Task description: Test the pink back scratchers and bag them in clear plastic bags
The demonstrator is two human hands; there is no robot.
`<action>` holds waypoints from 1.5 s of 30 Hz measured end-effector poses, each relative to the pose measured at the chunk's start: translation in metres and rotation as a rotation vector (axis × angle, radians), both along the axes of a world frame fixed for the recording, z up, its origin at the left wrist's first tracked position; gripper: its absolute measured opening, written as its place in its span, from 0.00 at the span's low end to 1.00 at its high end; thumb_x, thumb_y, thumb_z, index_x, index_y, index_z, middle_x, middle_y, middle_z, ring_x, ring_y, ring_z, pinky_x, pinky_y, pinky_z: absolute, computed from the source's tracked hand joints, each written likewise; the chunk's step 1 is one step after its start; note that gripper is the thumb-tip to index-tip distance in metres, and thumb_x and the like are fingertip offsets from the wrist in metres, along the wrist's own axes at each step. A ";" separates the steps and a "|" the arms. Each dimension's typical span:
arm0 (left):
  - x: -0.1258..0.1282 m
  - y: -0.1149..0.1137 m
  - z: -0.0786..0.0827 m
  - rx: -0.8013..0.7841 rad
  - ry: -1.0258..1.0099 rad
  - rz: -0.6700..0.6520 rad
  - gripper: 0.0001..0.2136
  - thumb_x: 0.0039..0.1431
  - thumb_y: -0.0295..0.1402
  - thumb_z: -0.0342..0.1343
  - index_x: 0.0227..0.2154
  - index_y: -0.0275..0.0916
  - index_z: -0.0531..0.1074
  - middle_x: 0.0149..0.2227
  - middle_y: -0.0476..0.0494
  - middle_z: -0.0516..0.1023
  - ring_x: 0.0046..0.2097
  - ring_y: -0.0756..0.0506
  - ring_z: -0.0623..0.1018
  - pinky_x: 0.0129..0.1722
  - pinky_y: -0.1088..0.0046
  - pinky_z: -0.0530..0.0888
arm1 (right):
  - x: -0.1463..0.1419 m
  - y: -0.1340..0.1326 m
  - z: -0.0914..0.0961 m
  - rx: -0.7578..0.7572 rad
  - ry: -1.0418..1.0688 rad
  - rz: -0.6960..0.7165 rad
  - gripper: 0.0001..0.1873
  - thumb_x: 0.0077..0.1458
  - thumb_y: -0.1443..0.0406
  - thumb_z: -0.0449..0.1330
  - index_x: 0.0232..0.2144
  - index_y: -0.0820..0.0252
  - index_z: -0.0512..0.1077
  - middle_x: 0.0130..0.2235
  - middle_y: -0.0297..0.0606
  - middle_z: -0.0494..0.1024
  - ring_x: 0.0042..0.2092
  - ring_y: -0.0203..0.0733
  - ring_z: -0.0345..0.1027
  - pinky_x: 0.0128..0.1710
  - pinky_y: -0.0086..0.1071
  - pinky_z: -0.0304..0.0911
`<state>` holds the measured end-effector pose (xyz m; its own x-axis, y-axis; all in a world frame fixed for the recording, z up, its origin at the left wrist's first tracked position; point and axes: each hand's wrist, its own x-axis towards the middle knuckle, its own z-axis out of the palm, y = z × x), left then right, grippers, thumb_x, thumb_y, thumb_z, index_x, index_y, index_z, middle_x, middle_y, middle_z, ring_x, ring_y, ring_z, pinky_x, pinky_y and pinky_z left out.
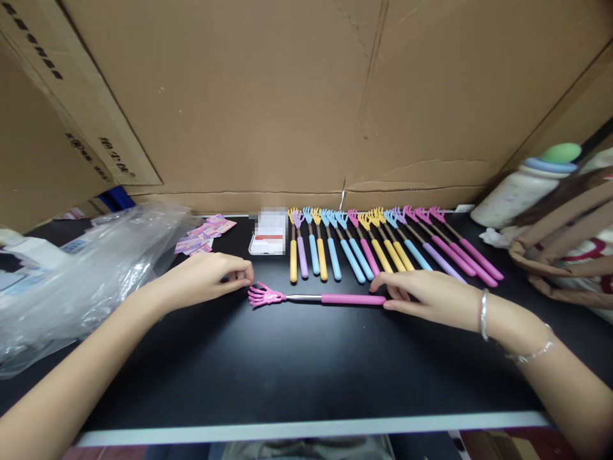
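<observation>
A pink back scratcher (316, 298) lies sideways on the black table (287, 370), claw end to the left, steel shaft pulled out. My left hand (205, 276) rests by the claw, its fingertips pinched together touching it. At the handle's right end my right hand (426, 292) pinches the pink grip, a bracelet on its wrist. Behind them a row of several back scratchers (383, 246) in yellow, purple, blue and pink lies side by side, claws toward the cardboard.
A crumpled clear plastic bag (86, 275) covers the left of the table. Small pink packets (204, 235) and a white phone (268, 237) lie near the cardboard wall (287, 96). A bottle (527, 188) and a woven basket (569, 255) stand at the right.
</observation>
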<state>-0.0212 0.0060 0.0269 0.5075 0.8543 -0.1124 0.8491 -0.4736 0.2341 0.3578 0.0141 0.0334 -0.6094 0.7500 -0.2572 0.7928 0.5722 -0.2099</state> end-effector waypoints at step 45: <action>0.001 -0.001 -0.001 0.029 0.024 -0.009 0.11 0.61 0.40 0.46 0.33 0.44 0.72 0.33 0.53 0.77 0.32 0.50 0.74 0.30 0.78 0.63 | -0.001 -0.001 -0.001 0.016 -0.007 0.009 0.17 0.57 0.55 0.50 0.44 0.57 0.68 0.27 0.33 0.71 0.27 0.38 0.63 0.26 0.29 0.52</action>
<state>-0.0202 0.0054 0.0260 0.5122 0.8530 -0.1000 0.8501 -0.4870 0.2001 0.3572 0.0128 0.0321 -0.6146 0.7485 -0.2491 0.7889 0.5828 -0.1951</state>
